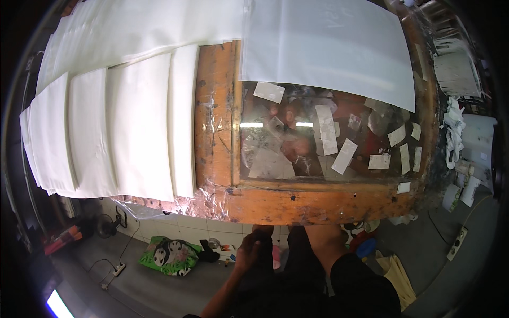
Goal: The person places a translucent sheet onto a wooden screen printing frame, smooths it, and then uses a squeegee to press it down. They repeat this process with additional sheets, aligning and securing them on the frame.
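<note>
My left hand (248,254) hangs low by my dark-clothed lap, below the near edge of the wooden table (297,208). It touches no sheet, and its fingers are too dark to make out. On the right, my bare forearm (324,241) runs from a black sleeve up under the table edge, which hides my right hand. White sheets (139,127) lie fanned in overlapping layers on the table's left side, with a larger stack (154,26) behind them. A bluish-white translucent sheet (328,45) covers the far part of the glass panel (307,169) set into the tabletop.
Several pale paper pieces (326,130) are scattered over the glass. Beneath the table are a green bag (169,257) with a panda picture, a small fan (108,227) and a power strip (117,270). Another power strip (457,244) lies at right, near crumpled white material (454,132).
</note>
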The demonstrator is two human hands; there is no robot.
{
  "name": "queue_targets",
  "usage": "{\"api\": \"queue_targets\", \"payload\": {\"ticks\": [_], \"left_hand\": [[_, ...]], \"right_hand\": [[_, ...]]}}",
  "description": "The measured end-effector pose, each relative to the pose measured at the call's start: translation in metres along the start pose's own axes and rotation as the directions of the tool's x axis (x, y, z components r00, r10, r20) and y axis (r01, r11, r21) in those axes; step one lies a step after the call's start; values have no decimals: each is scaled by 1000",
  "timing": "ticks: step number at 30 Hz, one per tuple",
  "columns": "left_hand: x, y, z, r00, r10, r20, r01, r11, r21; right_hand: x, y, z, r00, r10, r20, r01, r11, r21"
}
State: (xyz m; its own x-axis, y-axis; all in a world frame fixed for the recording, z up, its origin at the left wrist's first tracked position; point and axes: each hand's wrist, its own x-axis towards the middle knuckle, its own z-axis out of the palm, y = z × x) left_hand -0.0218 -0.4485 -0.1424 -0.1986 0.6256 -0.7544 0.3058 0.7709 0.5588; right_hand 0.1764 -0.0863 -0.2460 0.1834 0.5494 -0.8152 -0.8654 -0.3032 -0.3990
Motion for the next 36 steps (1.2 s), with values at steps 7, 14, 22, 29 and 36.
{"api": "queue_targets", "payload": {"ticks": [7,14,22,29,36], "left_hand": [[1,-9,-5,999,-23,-30,25,999,41],[0,-26,8,1000,-17,24,16,998,54],[-2,-1,6,993,105,45,-108,991,84],[15,47,4,987,133,86,-137,990,34],[56,53,24,961,164,221,-188,977,95]], "right_hand": [[4,7,6,1000,0,16,0,999,-49],[5,12,12,999,11,30,-9,996,-85],[9,17,18,999,25,47,-19,992,-124],[4,20,13,996,36,80,-21,982,-186],[-37,22,-49,982,120,147,-31,866,-500]]}}
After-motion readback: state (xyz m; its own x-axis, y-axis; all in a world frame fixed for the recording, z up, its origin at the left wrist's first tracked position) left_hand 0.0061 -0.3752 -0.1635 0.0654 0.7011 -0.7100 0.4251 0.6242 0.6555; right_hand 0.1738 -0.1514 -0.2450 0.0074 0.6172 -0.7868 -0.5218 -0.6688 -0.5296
